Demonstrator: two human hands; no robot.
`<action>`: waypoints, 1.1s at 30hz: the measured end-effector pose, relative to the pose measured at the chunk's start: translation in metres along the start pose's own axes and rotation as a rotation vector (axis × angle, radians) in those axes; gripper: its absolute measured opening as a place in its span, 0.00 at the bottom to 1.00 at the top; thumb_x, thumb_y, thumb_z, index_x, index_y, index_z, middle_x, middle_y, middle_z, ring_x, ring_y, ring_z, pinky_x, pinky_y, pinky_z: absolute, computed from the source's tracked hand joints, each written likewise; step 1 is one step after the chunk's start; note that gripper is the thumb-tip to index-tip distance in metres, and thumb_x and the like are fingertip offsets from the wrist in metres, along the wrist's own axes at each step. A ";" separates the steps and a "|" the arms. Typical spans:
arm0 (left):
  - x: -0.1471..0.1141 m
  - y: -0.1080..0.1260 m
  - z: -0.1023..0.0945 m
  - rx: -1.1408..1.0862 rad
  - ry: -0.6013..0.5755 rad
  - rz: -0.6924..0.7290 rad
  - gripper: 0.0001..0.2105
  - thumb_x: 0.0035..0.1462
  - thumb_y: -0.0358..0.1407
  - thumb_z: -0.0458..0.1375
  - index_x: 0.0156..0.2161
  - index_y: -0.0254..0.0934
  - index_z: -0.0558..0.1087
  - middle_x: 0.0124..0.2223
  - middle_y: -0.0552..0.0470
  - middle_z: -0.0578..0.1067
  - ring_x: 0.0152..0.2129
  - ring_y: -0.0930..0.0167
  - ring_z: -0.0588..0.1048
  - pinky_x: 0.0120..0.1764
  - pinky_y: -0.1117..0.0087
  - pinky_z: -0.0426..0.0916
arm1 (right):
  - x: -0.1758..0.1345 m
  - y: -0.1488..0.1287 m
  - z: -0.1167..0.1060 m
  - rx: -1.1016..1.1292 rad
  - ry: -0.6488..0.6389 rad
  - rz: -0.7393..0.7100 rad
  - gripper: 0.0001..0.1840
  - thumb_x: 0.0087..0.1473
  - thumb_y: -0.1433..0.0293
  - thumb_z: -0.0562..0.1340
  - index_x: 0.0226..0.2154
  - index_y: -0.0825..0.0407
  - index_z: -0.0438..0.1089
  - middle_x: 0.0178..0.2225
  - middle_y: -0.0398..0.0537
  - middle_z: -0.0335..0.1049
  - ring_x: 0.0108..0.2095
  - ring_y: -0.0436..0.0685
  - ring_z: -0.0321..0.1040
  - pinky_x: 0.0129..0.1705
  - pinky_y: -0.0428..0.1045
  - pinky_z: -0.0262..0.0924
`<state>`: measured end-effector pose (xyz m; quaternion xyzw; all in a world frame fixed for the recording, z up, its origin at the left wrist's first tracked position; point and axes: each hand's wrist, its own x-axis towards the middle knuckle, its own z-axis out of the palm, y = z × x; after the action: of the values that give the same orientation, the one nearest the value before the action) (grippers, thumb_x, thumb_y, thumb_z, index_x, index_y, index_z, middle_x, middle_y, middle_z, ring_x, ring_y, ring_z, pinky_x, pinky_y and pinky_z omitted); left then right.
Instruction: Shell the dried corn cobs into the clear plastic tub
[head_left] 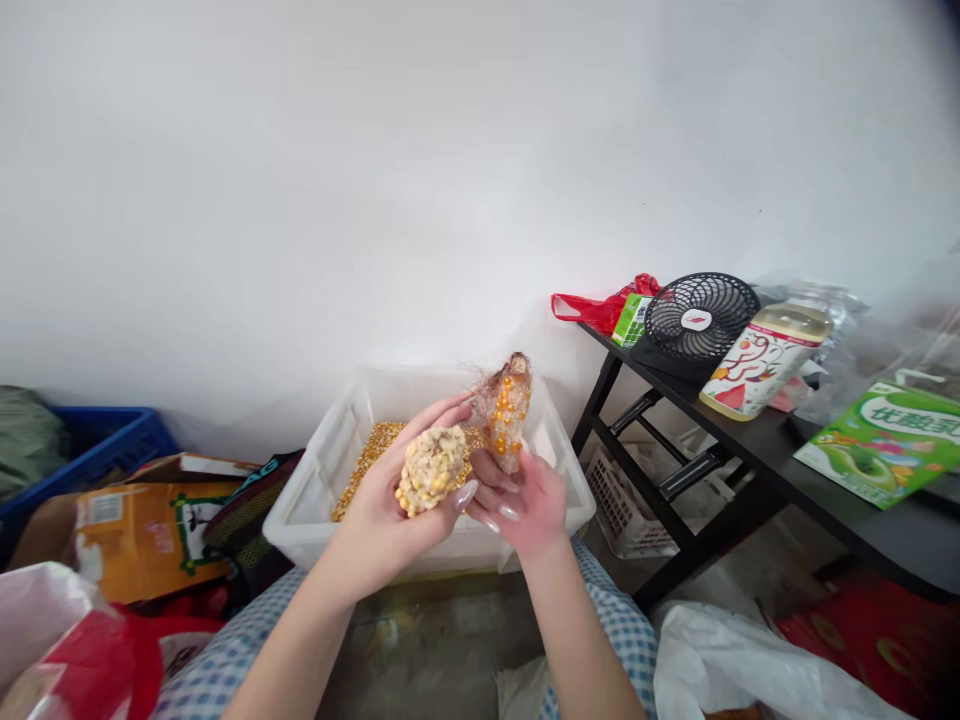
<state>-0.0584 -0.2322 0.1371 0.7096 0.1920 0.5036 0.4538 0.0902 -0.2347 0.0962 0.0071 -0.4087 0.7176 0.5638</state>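
My left hand (390, 510) is closed around a thick corn cob (431, 470), its pale, kernel-studded end facing me. In my right hand (532, 500) is a second corn cob (511, 410), tipped upward, with scattered orange kernels left on it and brown silk at its top. The fingers of my right hand curl around its lower end. Both hands are close together over a white plastic bin (300, 515), and loose yellow corn kernels (367, 465) lie inside it. My hands and the cobs hide part of the bin's contents.
On the right, a black table (757, 450) bears a small black fan (701, 318), a bottle (769, 355), a green carton (885, 440) and a red plastic bag (600, 308). To the left are a blue crate (112, 420) and an orange box (142, 530). A white wall stands behind.
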 end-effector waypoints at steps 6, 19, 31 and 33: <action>0.008 -0.011 -0.002 -0.387 -0.004 -0.107 0.27 0.46 0.34 0.57 0.55 0.39 0.63 0.59 0.47 0.60 0.56 0.55 0.55 0.56 0.54 0.52 | -0.002 0.000 0.002 -0.065 0.073 -0.019 0.09 0.53 0.61 0.54 0.32 0.50 0.57 0.19 0.35 0.46 0.14 0.43 0.41 0.16 0.42 0.45; 0.018 -0.006 0.000 -0.784 0.049 -0.220 0.30 0.43 0.35 0.52 0.55 0.31 0.62 0.56 0.45 0.63 0.57 0.56 0.52 0.58 0.56 0.48 | -0.004 0.002 -0.002 -0.253 0.172 -0.084 0.10 0.55 0.64 0.53 0.41 0.48 0.57 0.22 0.38 0.55 0.16 0.45 0.51 0.18 0.42 0.50; 0.024 -0.015 0.000 -0.849 0.026 -0.222 0.30 0.43 0.39 0.51 0.55 0.30 0.62 0.56 0.44 0.63 0.57 0.58 0.52 0.57 0.59 0.52 | 0.002 0.011 -0.009 -0.296 0.359 -0.082 0.14 0.53 0.59 0.56 0.39 0.49 0.60 0.24 0.41 0.60 0.21 0.47 0.58 0.20 0.43 0.58; 0.023 -0.017 -0.002 -0.821 0.040 -0.210 0.30 0.43 0.39 0.51 0.54 0.31 0.62 0.56 0.45 0.63 0.57 0.58 0.52 0.56 0.58 0.53 | 0.002 0.012 -0.013 -0.278 0.408 -0.071 0.15 0.52 0.58 0.56 0.39 0.49 0.61 0.25 0.41 0.61 0.22 0.48 0.59 0.21 0.43 0.58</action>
<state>-0.0472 -0.2060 0.1354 0.4367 0.0555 0.5031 0.7437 0.0857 -0.2261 0.0813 -0.2011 -0.3807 0.6208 0.6551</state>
